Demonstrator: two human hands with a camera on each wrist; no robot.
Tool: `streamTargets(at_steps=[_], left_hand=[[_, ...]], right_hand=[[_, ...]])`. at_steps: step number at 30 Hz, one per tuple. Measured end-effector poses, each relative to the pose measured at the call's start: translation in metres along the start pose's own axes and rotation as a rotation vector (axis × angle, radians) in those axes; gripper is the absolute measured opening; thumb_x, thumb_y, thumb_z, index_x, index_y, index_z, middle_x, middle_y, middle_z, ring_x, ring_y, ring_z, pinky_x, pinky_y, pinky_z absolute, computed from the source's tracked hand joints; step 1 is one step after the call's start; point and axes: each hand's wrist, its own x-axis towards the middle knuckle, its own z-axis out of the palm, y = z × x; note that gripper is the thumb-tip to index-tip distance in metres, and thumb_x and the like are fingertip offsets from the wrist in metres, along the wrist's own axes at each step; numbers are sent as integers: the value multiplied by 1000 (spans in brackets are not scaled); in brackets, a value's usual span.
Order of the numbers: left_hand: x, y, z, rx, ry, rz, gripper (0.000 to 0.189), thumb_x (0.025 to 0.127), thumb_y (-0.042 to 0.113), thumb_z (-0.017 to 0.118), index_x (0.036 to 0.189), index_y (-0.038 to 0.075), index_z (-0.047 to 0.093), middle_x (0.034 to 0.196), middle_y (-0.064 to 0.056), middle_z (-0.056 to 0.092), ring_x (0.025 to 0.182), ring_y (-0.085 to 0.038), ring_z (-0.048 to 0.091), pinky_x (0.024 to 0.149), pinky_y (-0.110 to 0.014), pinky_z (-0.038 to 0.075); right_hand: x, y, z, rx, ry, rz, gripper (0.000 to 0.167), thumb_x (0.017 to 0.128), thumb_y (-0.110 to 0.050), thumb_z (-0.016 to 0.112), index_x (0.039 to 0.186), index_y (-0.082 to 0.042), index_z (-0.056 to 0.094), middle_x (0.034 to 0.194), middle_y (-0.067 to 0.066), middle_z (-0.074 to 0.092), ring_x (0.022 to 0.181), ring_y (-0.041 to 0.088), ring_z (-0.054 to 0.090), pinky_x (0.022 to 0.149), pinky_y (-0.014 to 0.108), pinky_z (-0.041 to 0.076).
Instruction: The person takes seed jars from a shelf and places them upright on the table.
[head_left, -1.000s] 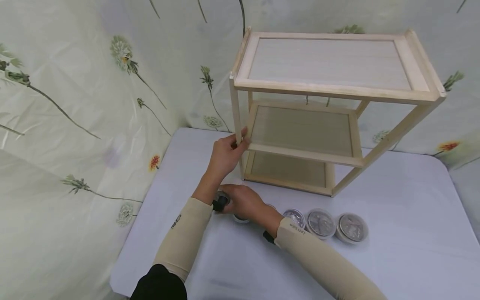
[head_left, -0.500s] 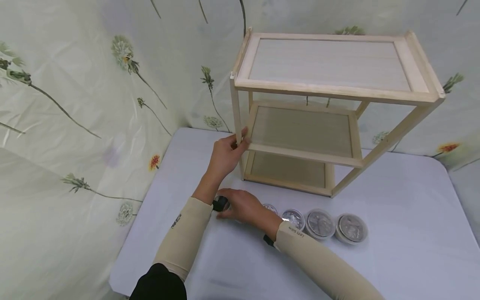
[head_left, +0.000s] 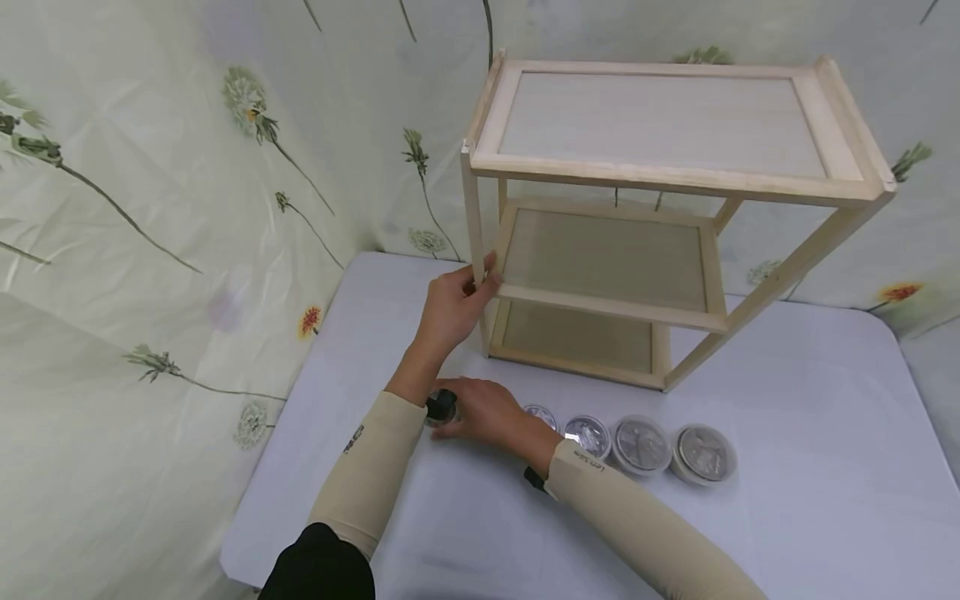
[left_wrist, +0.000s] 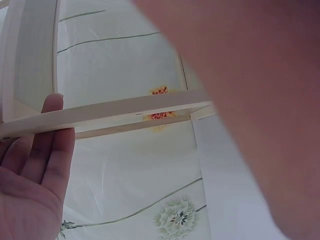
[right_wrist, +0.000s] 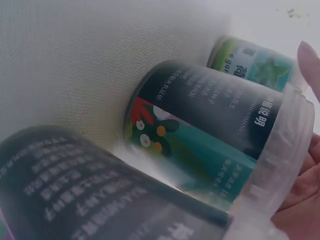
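My left hand [head_left: 456,298] grips the left front post [head_left: 472,204] of a light wooden three-tier shelf [head_left: 615,311]; in the left wrist view its fingers curl behind the wooden bar [left_wrist: 115,112]. Just in front of the shelf, my right hand [head_left: 482,408] spans a lidded plastic cup [head_left: 444,422] at the left end of a row, thumb and fingers on either side. The left wrist's black strap partly covers that cup. In the right wrist view, a green labelled cup [right_wrist: 260,65] stands farthest off, beside a fingertip, with two darker cups nearer the camera.
Several more clear-lidded cups continue the row to the right, among them a small one [head_left: 587,436] and a larger one [head_left: 704,455]. All stand on a white-covered table [head_left: 817,433]. Flower-printed cloth [head_left: 187,208] hangs behind and to the left.
My right hand has shifted slightly down toward the front, covering a cup that showed under it and uncovering another to its right. The left hand stays on the post.
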Motion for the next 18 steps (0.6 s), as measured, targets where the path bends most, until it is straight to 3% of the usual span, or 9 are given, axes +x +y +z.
streamTargets(at_steps=[10, 18], left_hand=[[2, 2, 0, -8, 0, -5, 41, 106, 39, 64, 142, 20, 67, 112, -3, 78, 81, -12, 67, 62, -30, 48], [0, 2, 1, -2, 17, -22, 42, 105, 37, 65, 143, 19, 67, 108, -4, 78, 82, -13, 66, 65, -29, 49]], right_hand=[[-1, 2, -6, -5, -17, -7, 67, 82, -42, 91, 141, -25, 66, 131, -6, 69, 114, 18, 66, 84, 39, 55], [-8, 3, -7, 8, -38, -3, 71, 82, -42, 91, 145, -24, 61, 139, -1, 63, 121, 18, 61, 81, 38, 54]])
